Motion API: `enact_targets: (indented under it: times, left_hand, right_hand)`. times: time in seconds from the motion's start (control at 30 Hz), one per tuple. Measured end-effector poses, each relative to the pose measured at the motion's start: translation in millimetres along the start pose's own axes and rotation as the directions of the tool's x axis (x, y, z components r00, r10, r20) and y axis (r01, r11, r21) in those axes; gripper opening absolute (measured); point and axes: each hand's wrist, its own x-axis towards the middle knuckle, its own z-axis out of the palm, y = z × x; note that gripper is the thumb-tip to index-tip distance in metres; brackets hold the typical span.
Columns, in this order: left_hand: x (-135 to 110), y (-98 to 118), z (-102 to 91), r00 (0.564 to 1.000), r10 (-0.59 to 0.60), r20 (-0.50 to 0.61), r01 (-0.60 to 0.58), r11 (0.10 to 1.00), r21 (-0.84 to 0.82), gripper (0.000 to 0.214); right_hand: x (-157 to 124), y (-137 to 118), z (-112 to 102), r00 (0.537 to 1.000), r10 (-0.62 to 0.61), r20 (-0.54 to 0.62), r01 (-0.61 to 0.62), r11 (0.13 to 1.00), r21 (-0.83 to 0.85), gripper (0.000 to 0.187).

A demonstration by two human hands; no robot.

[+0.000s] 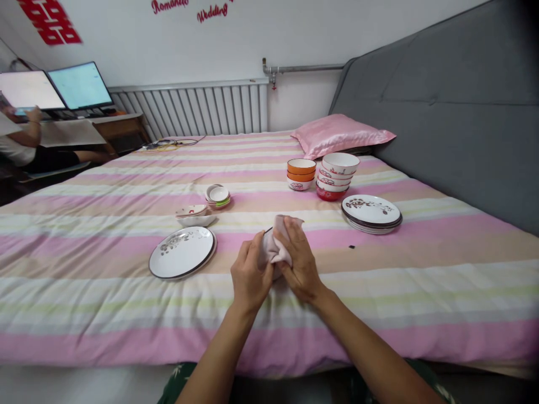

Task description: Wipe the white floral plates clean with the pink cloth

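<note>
In the middle of the head view, a pale pinkish cloth (273, 249) is bunched between my two hands. My left hand (249, 275) is closed around the left side of a white dish (277, 273) with a dark rim. Most of that dish is hidden by the cloth and fingers, so I cannot tell whether it is a bowl or a plate. My right hand (301, 264) grips the cloth and presses it against the dish from the right. Both hands are just above the striped bedspread (303, 336).
Left lie floral plates (182, 252), small white dishes (196, 219) and stacked little bowls (218, 194). Right are orange bowls (301, 174), white-and-red bowls (337, 174) and stacked plates (371, 210). A pink pillow (341, 136) lies behind. Another person (25, 137) sits near monitors.
</note>
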Motion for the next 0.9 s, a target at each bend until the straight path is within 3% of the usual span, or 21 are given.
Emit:
enact_targets:
  times: [0.13, 0.27, 0.4, 0.53, 0.63, 0.7, 0.83, 0.9]
  left_hand:
    - [-1.1, -5.5, 1.1, 1.0, -0.014, 0.01, 0.014, 1.0, -0.023, 0.06]
    - [-0.2, -6.0, 1.9, 1.0, -0.001, 0.023, 0.002, 0.999, -0.039, 0.06]
    - [2.8, -3.3, -0.1, 0.999, 0.0, 0.042, 0.002, 0.999, -0.043, 0.056]
    - [4.5, -3.6, -1.8, 1.0, 0.011, 0.019, -0.011, 0.999, -0.034, 0.046]
    - [4.9, -5.4, -1.6, 1.0, 0.008, 0.016, -0.008, 1.0, -0.026, 0.046]
    - [5.2, -6.6, -1.3, 1.0, 0.001, 0.016, 0.0, 1.0, -0.022, 0.047]
    - [5.3, -8.5, -1.4, 1.0, -0.009, 0.016, 0.009, 1.0, -0.016, 0.047]
    - [5.2, -9.1, -1.9, 1.0, -0.015, 0.015, 0.016, 1.0, -0.008, 0.047]
  right_hand:
    - [-1.9, -9.7, 1.3, 0.99, -0.107, 0.097, 0.112, 0.992, -0.052, 0.052]
    - [-3.3, -11.7, 2.7, 0.992, -0.102, 0.074, 0.107, 0.992, -0.068, 0.051]
    - [-1.4, -3.9, 4.6, 0.999, -0.005, -0.032, 0.004, 1.0, -0.017, 0.049]
    - [1.2, 4.0, 6.0, 0.965, 0.222, -0.14, -0.2, 0.967, 0.155, 0.048]
    - [-0.1, 10.1, 10.7, 0.889, 0.43, -0.16, -0.359, 0.868, 0.342, 0.048]
    - [-2.3, 14.5, 15.2, 0.812, 0.569, -0.131, -0.45, 0.752, 0.481, 0.049]
    - [-6.0, 21.0, 20.3, 0.548, 0.835, 0.049, -0.646, 0.385, 0.659, 0.055]
    - [-7.3, 22.6, 20.3, 0.448, 0.886, 0.12, -0.7, 0.265, 0.664, 0.058]
